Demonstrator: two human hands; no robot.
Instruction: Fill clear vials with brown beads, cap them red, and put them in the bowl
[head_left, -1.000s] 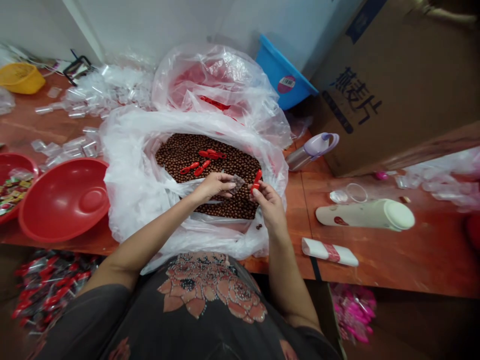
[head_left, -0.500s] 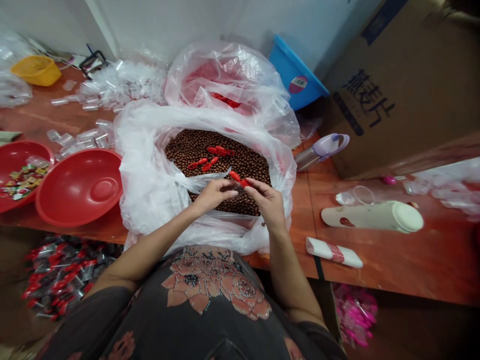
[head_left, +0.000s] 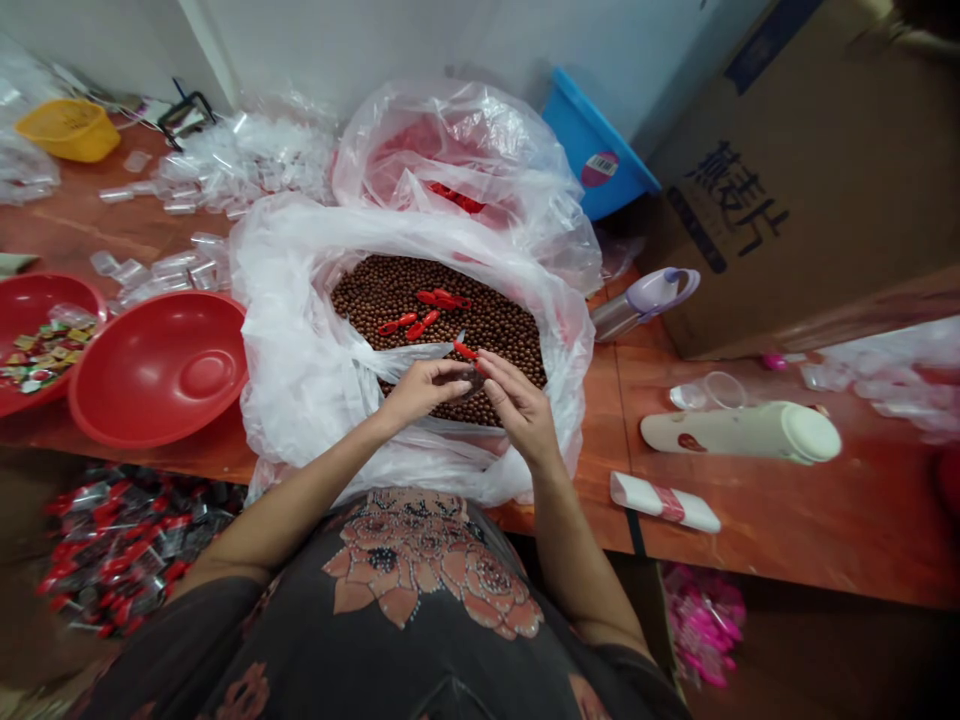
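A white plastic bag [head_left: 292, 340] lies open on the wooden table, filled with small brown balls [head_left: 480, 330]. Several red plastic pieces [head_left: 409, 323] rest on top of the balls. Over the bag's mouth, my left hand [head_left: 424, 392] pinches a small transparent packet [head_left: 472, 378]. My right hand [head_left: 517, 408] holds a red plastic piece [head_left: 465, 350] between its fingertips, right at the packet's top. The fingers of both hands nearly meet, partly hiding the packet.
Red bowls [head_left: 157, 370] stand to the left, one holding wrapped sweets. Transparent plastic cups [head_left: 247, 160] are scattered behind. A second bag [head_left: 450, 140] holds red items. A cardboard box [head_left: 787, 180], blue basin [head_left: 592, 150] and white flask [head_left: 742, 432] stand right.
My hands have moved closer together. The red piece in my right hand now stands at the packet's top, and the view has shifted slightly.
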